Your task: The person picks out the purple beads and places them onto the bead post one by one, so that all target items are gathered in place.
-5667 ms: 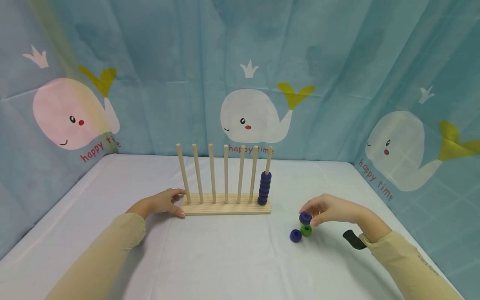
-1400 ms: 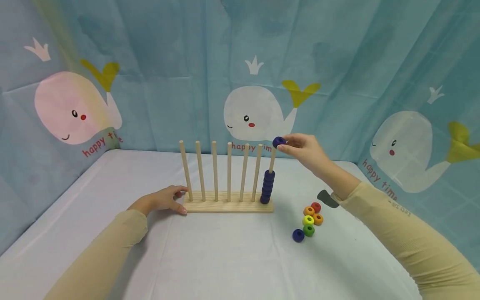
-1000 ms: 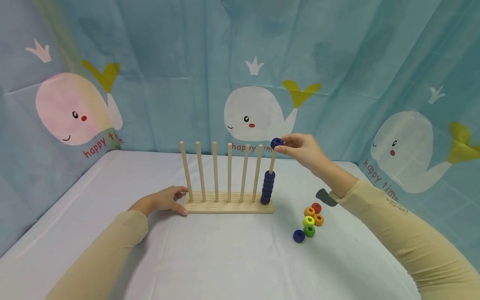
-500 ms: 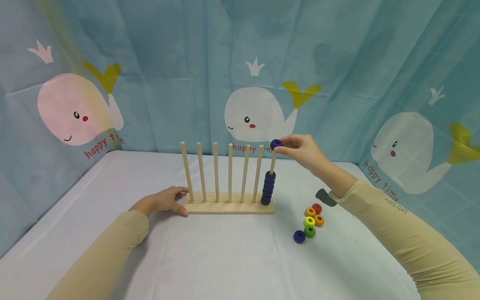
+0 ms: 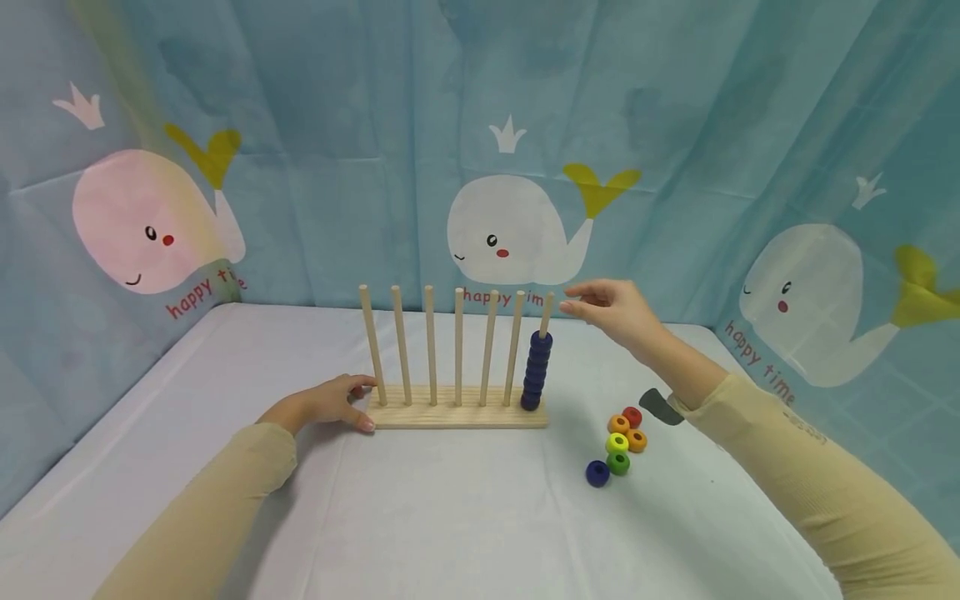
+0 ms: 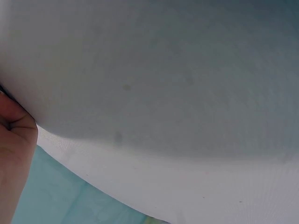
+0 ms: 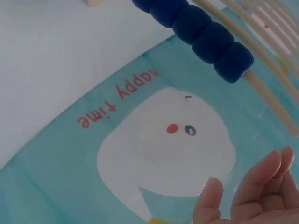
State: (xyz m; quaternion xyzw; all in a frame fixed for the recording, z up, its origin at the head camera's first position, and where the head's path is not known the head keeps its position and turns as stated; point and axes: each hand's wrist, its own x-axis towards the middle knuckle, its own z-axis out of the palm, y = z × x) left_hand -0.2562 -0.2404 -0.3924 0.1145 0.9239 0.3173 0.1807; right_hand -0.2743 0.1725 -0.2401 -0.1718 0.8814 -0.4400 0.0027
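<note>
A wooden peg stand [image 5: 459, 415] with several upright pegs stands on the table. Its rightmost peg [image 5: 547, 315] carries a stack of dark blue beads [image 5: 536, 371]; the other pegs are bare. My left hand [image 5: 330, 402] holds the left end of the base, thumb at the front corner and fingers behind. Just right of the rightmost peg's top, my right hand [image 5: 615, 310] hovers with thumb and fingers apart and nothing between them. In the right wrist view, the bead stack [image 7: 203, 35] sits below the bare peg tip, apart from the fingertips [image 7: 212, 189].
Right of the stand lie loose beads: a red one [image 5: 632, 417], two orange ones, a yellow one [image 5: 617, 443], a green one [image 5: 618, 463] and a dark blue one [image 5: 597, 473]. A whale-print curtain [image 5: 315, 208] hangs behind the white table [image 5: 450, 517].
The dark blue bead my right hand held at the rightmost peg's top has been let go and now tops the taller stack. My right hand has shifted slightly right; the left hand stays put.
</note>
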